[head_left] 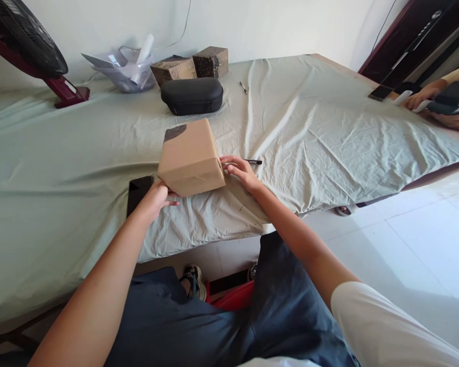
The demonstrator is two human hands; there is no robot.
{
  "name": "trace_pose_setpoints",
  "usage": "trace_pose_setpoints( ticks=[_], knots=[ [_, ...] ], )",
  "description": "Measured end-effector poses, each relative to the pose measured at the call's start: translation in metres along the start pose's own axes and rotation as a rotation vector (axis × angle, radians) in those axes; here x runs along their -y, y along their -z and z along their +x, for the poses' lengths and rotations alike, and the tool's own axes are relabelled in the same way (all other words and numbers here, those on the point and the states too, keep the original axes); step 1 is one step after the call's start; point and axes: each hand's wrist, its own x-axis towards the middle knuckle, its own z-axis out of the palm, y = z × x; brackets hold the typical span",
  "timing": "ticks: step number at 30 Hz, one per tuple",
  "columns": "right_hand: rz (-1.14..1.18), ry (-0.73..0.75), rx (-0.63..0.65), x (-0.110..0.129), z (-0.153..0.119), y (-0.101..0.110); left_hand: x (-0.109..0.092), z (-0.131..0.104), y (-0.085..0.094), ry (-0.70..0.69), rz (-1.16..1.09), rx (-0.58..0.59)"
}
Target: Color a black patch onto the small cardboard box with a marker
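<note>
A cardboard box [189,158] between two bare hands, near the front edge of a cloth-covered table [309,137].
The left hand [158,199] is at the box's lower left corner, its visible fingers spread and others hidden; the right hand [240,172] lies against the right side, fingers slightly parted, tips partly out of sight, so I cannot tell whether either grips. A pen [254,162] lies just beside the right hand, a flat black object [138,192] beside the left; behind the box sits a black case [192,97].
</note>
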Motion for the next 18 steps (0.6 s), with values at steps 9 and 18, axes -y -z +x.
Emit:
trace_pose_setpoints(
  ticks=[9, 18],
  knots=[
    [0.214, -0.161, 0.043, -0.005, -0.001, -0.008, -0.004, 0.01, -0.006, -0.356, 0.044, -0.097],
    [0.267, -0.157, 0.116, 0.005, -0.005, -0.007, -0.002, 0.003, 0.0, -0.381, -0.168, -0.059]
  ],
)
